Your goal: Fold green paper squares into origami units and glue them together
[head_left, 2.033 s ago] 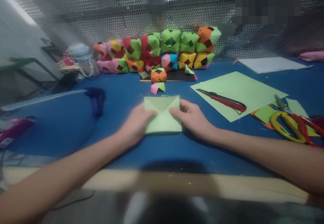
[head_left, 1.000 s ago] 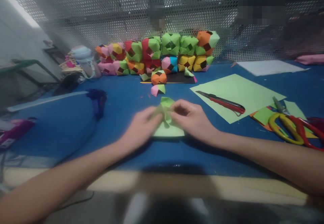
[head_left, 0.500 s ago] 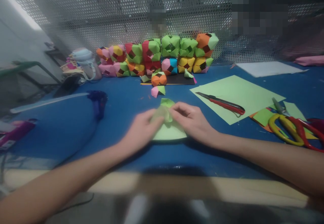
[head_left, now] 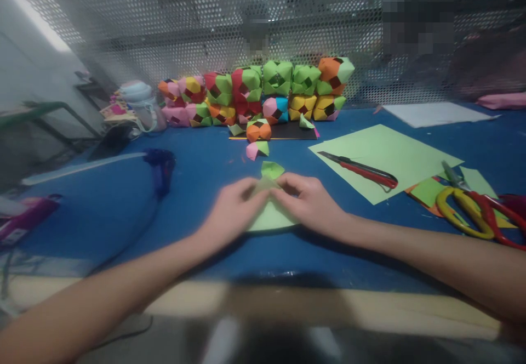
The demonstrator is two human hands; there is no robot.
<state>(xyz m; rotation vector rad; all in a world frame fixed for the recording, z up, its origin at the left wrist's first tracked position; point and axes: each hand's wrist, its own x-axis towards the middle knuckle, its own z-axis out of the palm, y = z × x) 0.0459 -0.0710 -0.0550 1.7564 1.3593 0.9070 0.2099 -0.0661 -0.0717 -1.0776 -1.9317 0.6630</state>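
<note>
My left hand and my right hand meet in front of me, thumbs almost touching. Between them they pinch a small pale green piece of folded paper, partly hidden by the fingers. Beneath the hands lies a light green paper sheet on the blue table. Just beyond the fingertips rests a brighter green folded paper piece. A pink and green folded piece and an orange one lie farther back.
Several colourful folded-paper balls are stacked along the perforated metal screen. To the right, a red utility knife lies on light green paper, near scissors. A blue glue gun and a purple tool lie left.
My right hand has lowered slightly and its thumb has come in against the left thumb. The folded paper between the hands now sits flatter and is more covered.
</note>
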